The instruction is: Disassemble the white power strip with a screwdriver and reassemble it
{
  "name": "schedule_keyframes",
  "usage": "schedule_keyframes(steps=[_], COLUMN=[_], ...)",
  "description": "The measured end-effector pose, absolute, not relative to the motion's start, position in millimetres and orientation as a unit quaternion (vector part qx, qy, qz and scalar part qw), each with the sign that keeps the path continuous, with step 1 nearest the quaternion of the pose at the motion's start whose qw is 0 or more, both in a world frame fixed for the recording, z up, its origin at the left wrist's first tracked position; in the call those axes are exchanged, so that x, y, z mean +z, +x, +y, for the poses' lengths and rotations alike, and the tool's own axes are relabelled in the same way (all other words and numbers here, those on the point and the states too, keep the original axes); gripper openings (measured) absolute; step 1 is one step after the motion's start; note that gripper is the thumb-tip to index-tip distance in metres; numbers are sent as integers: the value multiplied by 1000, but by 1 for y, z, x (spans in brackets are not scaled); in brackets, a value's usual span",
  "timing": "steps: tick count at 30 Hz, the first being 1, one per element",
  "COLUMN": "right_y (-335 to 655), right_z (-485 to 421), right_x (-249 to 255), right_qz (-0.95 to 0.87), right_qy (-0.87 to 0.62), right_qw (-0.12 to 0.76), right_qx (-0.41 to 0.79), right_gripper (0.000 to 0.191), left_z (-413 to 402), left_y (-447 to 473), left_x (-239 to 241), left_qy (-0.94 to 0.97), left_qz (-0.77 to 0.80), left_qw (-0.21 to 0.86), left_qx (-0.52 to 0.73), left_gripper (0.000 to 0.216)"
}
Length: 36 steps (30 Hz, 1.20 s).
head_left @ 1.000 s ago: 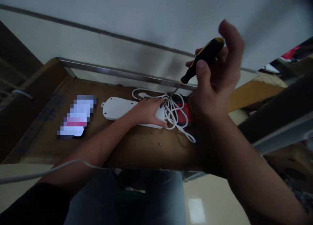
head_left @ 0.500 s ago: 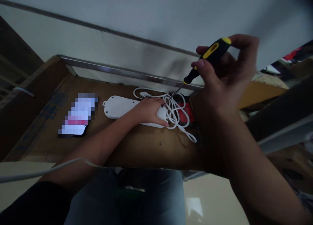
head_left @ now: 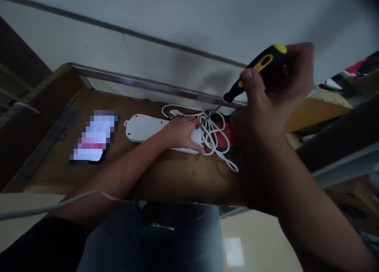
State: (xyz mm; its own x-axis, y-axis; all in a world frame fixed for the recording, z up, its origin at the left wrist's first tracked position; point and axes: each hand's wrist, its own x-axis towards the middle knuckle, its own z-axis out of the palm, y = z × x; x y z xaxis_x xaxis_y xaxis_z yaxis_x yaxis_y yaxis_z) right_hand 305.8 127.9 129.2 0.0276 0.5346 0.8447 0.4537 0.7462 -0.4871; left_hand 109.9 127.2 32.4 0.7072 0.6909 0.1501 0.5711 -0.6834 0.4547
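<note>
A white power strip (head_left: 143, 128) lies with its screw-holed underside up. My left hand (head_left: 182, 133) is wrapped over its right part, thumb along the near edge and fingers across the far side. A black and yellow screwdriver (head_left: 256, 71) is in my right hand (head_left: 276, 86), slanting down to the left. Its tip meets the power strip near the right end, close to my left fingers; the hole itself is hard to see. The strip's white cable (head_left: 211, 134) lies in loops at the right, its plug (head_left: 175, 113) behind the strip.
A small screw (head_left: 194, 173) lies on the brown cardboard surface (head_left: 166, 181) nearer to me. At the left rests a phone (head_left: 96, 136) with a lit, blurred screen. A red and black object (head_left: 225, 136) sits under the cable loops. A metal-edged wall (head_left: 142, 80) stands behind.
My right hand's fingers have shifted on the screwdriver handle, and the handle shows turned a little. The tip stays at the same spot; my left hand has not moved on the strip.
</note>
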Motion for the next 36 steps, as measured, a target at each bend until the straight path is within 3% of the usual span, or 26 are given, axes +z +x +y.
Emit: schedule_keyframes(steps=[7,14,21,28,36], right_y=[310,311,309,303,304], right_z=[138,129,126,122,126], right_x=[131,134,134,137,137], right_qz=[-702,-777,-729,-734,-713], right_qy=[-284,-269,-359,-269,-258], right_qw=[653,569,577,620,650], right_qx=[-12,20,-81,60,49], right_gripper=[42,41,40,47,40], left_z=[127,128,127,126,127], left_y=[109,110,111,110,110], left_x=[33,33,33,32,33], left_qy=[905,904,904,901,904], left_qz=[346,352,358,360,348], left_qw=[193,193,190,195,202], left_qx=[153,146,139,146,148], left_gripper=[75,77,80,83,83])
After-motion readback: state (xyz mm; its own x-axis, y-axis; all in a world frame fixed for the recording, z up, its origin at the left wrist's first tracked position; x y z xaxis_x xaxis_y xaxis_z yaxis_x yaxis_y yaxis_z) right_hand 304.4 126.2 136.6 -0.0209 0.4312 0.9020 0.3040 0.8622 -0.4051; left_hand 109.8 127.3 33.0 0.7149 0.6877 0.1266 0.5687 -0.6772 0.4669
